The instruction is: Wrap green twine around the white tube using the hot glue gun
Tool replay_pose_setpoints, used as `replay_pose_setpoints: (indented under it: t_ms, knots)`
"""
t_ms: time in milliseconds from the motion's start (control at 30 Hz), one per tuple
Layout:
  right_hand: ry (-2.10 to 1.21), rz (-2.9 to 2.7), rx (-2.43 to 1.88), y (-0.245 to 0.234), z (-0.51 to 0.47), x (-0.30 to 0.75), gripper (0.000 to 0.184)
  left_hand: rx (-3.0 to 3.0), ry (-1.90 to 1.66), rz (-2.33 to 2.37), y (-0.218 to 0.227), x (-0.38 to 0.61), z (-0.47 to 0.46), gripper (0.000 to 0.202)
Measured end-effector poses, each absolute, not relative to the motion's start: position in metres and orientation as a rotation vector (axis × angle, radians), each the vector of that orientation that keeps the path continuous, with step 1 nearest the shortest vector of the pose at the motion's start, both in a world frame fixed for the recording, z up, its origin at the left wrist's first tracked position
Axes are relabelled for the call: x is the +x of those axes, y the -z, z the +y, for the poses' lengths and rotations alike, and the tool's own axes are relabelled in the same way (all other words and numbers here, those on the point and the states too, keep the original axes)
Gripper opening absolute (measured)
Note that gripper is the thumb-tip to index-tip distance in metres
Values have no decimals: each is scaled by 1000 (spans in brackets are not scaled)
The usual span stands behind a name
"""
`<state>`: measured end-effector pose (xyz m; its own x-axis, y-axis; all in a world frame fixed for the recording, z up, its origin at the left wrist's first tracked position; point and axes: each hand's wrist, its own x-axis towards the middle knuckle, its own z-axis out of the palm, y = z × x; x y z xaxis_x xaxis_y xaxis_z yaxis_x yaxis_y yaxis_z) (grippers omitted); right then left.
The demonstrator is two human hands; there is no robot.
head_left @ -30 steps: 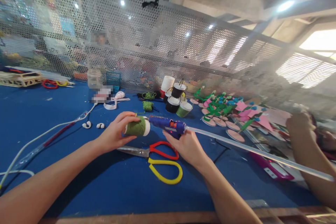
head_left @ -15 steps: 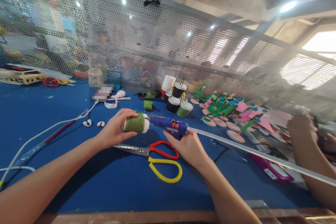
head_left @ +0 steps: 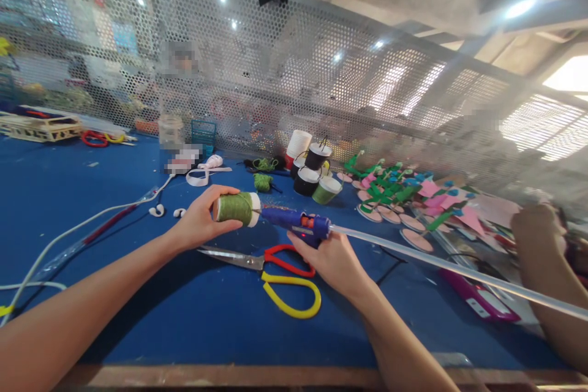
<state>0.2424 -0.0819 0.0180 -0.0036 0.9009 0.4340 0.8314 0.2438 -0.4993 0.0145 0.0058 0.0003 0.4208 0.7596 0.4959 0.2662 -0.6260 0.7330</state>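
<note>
My left hand (head_left: 202,217) is wrapped round a small paper cup (head_left: 235,208) wound with green yarn, lying on its side in the air with one white end facing right. In my right hand (head_left: 333,254) is a blue glue gun (head_left: 294,223), its nozzle pointing left at the white rim of the cup. A long clear glue stick (head_left: 441,263) sticks out of the gun's back toward the right. Below both hands, scissors (head_left: 275,269) with one red and one yellow handle lie on the blue table (head_left: 193,331).
Yarn-wrapped cups (head_left: 307,179) stand behind the gun, beside balls of green yarn (head_left: 263,182). Pink and green craft flowers (head_left: 399,196) crowd the right. Another person's arm (head_left: 542,257) rests near a purple power strip (head_left: 480,297). White earphones (head_left: 157,211) and a cable (head_left: 87,223) lie left.
The cup has turned slightly in my left hand, and the nozzle stays at its rim. The whole view has shifted a little, moving the background slightly right.
</note>
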Motion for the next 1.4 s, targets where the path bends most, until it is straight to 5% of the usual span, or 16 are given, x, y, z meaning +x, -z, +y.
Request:
replay_pose_setpoints:
  t_ms: [1400]
  knots:
    - [-166, -1726, -1610, -24, -80, 243, 20, 2332, -1189, 674, 0, 14, 6, 42]
